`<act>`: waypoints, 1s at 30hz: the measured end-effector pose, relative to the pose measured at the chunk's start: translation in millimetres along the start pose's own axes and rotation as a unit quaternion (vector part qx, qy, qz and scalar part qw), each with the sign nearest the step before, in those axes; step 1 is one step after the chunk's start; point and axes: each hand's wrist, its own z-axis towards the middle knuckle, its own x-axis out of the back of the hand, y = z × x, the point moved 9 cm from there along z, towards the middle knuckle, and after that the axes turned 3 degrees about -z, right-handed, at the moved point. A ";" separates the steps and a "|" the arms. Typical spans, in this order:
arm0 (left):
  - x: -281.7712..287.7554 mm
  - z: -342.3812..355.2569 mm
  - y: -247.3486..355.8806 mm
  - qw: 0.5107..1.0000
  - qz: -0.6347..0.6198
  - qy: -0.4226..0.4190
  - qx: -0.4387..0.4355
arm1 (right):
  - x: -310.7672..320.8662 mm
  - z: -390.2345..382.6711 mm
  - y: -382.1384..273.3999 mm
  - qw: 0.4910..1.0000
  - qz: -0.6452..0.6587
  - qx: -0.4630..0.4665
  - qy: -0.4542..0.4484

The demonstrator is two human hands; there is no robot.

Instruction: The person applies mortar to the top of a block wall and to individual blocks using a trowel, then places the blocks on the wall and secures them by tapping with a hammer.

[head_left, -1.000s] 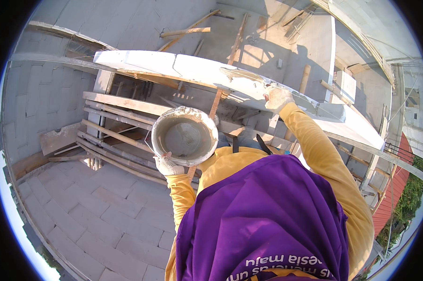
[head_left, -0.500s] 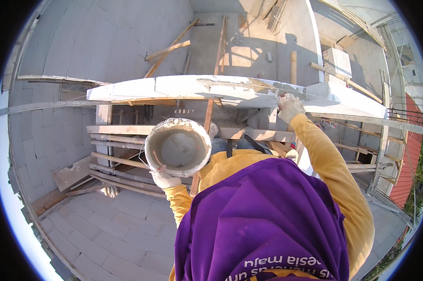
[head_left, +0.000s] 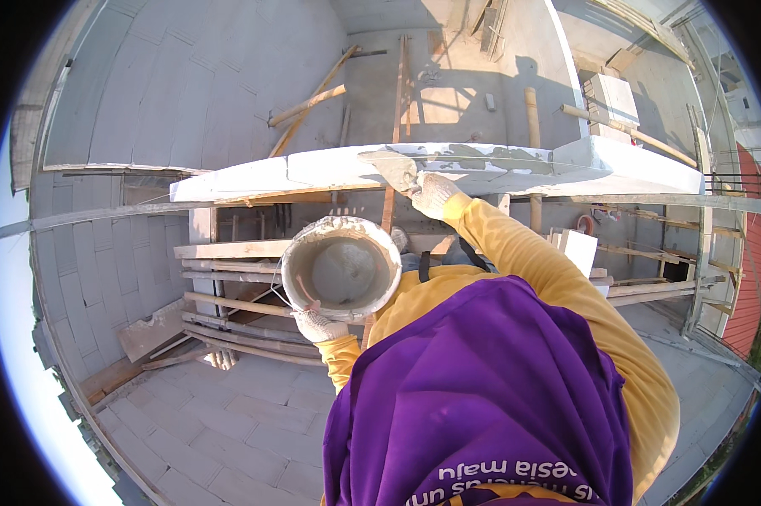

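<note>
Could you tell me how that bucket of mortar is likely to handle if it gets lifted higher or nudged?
The bucket probably feels heavy for its size, since grey mortar fills its bottom. It may tip easily: only the gloved left hand grips its rim. Its smeared rim could be slippery.

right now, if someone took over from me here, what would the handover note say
Left hand: gloved, grips the rim of the bucket at chest height; the bucket holds grey mortar.
Right hand: gloved, holds a trowel with its blade on top of the wall.
Done: patches of grey mortar lie on the wall top to the right of the trowel.
Left: the wall top to the left of the trowel looks bare, so the spreading seems unfinished there.
Around: wooden scaffold planks below the bucket, a loose block to the right.
</note>
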 end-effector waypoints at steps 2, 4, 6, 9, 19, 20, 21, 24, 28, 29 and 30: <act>-2.4 -0.2 0.6 1.000 0.002 -0.001 0.012 | -8.1 -0.9 10.3 1.000 -0.023 -0.003 -0.015; -1.1 2.0 0.9 1.000 -0.003 -0.023 -0.007 | -3.7 -18.8 31.9 0.996 -0.079 -0.038 -0.012; 5.0 2.8 1.4 0.999 0.017 -0.028 -0.034 | 16.4 -46.8 59.2 0.994 -0.061 -0.096 -0.002; 7.2 4.9 2.5 0.998 0.007 -0.034 -0.044 | 22.7 -86.7 114.3 0.991 -0.062 -0.117 0.004; -22.5 27.2 -13.2 0.992 0.042 -0.116 -0.023 | 79.9 -190.7 197.3 0.961 -0.020 -0.271 0.061; -34.8 25.2 -10.2 0.988 0.061 -0.132 -0.044 | 80.6 -196.7 202.2 0.961 -0.015 -0.266 0.074; -36.6 22.3 -10.7 0.988 0.064 -0.131 -0.043 | 79.6 -196.4 203.4 0.964 -0.013 -0.253 0.082; -52.9 15.6 -12.8 0.989 0.068 -0.125 -0.031 | 53.8 -207.4 239.1 0.925 0.093 -0.361 0.073; -70.1 -0.2 -7.9 0.986 0.098 -0.122 -0.057 | 51.1 -228.0 246.7 0.897 0.145 -0.388 0.153; -68.5 -6.0 -5.8 0.981 0.118 -0.129 -0.078 | 47.0 -228.0 247.4 0.888 0.174 -0.388 0.177; -70.7 -3.9 -10.3 0.980 0.114 -0.145 -0.072 | 30.7 -235.5 256.6 0.852 0.278 -0.399 0.195</act>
